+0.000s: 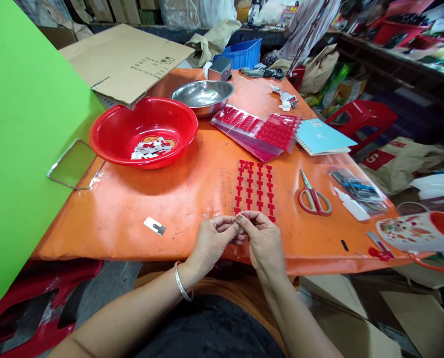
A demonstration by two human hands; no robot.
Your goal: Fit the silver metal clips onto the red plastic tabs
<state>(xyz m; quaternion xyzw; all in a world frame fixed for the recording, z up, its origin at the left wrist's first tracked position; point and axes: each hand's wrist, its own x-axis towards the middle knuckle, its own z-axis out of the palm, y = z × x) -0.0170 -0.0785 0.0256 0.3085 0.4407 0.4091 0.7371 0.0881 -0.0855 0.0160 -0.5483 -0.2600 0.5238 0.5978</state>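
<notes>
My left hand [218,236] and my right hand [264,238] meet at the fingertips near the table's front edge. Both are closed in a pinch; what they hold is small and mostly hidden, with a sliver of red at the right fingertips. Just beyond them lies a clear sheet of red T-shaped stickers [259,180], its near end covered by the hands. A small white piece with a dark grey mark [154,226] lies to the left. Farther left stands a red basin [143,112], with several white and red flat pieces [152,148] inside.
Behind are a steel bowl [203,94], stacked red sticker sheets [257,129] and a light-blue notebook [325,136]. Scissors [314,196], a patterned mug [411,231] and a craft knife [380,247] lie right. A cardboard sheet [125,59] overhangs the basin; a green panel [24,139] fills the left.
</notes>
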